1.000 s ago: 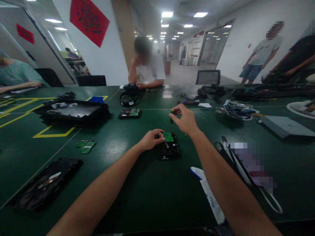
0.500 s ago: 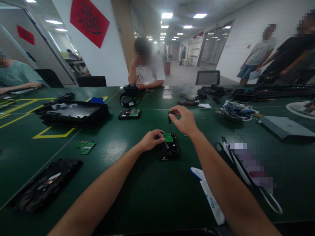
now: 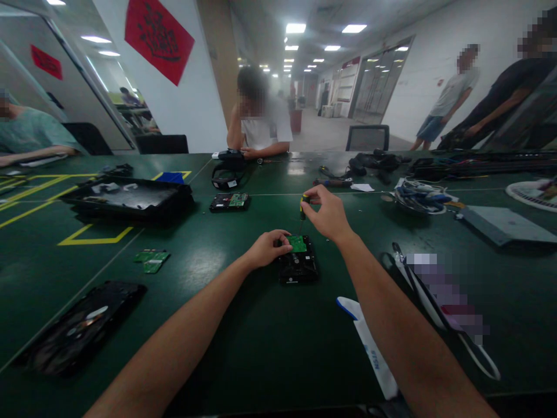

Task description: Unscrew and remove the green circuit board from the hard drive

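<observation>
A black hard drive (image 3: 298, 267) lies on the green table in front of me, its green circuit board (image 3: 298, 243) facing up at the far end. My left hand (image 3: 268, 248) is closed on the drive's left edge, thumb beside the board. Above the far end, my right hand (image 3: 324, 209) pinches the yellow and black handle of a screwdriver (image 3: 303, 208). The screwdriver stands nearly upright with its shaft pointing down at the board; whether the tip sits in a screw is too small to tell.
Left of me lie an opened drive casing (image 3: 87, 328), loose green boards (image 3: 152, 261) and a black tray (image 3: 130, 200). Another hard drive (image 3: 230, 202) lies farther off. A metal box (image 3: 509, 226), bundled cables (image 3: 420, 194) and a lanyard (image 3: 429, 296) are at right. A person (image 3: 261, 128) sits opposite.
My right hand and the screwdriver have shifted slightly to the right, and the handle has turned a little in the fingers. My left hand and the hard drive stay put.
</observation>
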